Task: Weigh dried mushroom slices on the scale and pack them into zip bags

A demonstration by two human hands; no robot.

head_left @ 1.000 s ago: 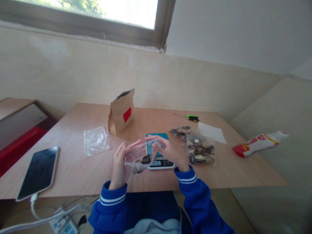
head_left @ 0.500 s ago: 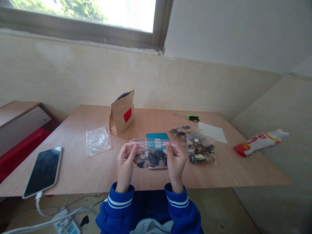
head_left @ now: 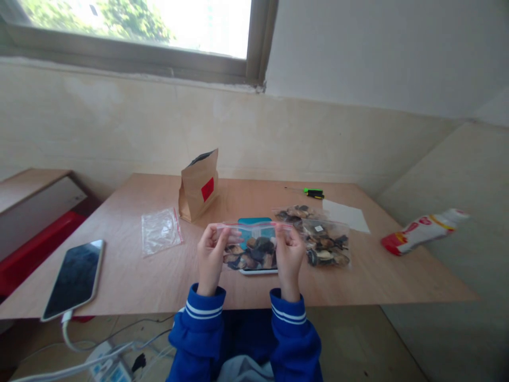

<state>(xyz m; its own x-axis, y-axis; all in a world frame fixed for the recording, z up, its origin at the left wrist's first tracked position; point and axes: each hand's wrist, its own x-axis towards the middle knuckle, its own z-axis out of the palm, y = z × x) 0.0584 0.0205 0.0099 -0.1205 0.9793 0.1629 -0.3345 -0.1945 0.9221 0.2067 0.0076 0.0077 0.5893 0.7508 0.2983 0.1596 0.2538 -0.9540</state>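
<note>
A clear zip bag (head_left: 254,253) with dark and brown dried pieces, perhaps mushrooms, hangs between my two hands. My left hand (head_left: 211,253) pinches the left end of its red-lined top edge, and my right hand (head_left: 289,253) pinches the right end. Behind and below it, partly hidden, lies a flat teal-and-white device (head_left: 242,225). Just right of my right hand lies a filled zip bag (head_left: 328,245) with a small white label. Another filled bag (head_left: 300,213) lies behind that one.
On the left are a flat clear zip bag (head_left: 161,232), a standing brown paper bag (head_left: 199,185) and a phone (head_left: 75,278) plugged into a white cable. To the right lie a screwdriver (head_left: 314,191), white paper (head_left: 348,216) and a red-and-white bottle (head_left: 423,232).
Both hands and the zip bag have risen slightly, away from me. My left hand has shifted a little to the right, and the bag's top edge now bends between the hands.
</note>
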